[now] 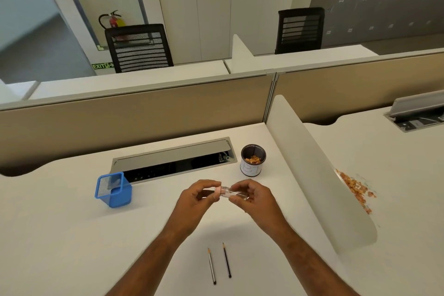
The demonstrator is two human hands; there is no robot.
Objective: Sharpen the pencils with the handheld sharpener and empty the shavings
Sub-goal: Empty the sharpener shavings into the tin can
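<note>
Two hands, left hand and right hand, are clamped on the sharpener; refitting its emptied container seems underway, then alignment is needed.

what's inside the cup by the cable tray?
The cup holds a small pile of orange-brown pencil shavings at the bottom. Its near wall hides part of the inside, so anything beneath or beside the pile cannot be seen.
</note>
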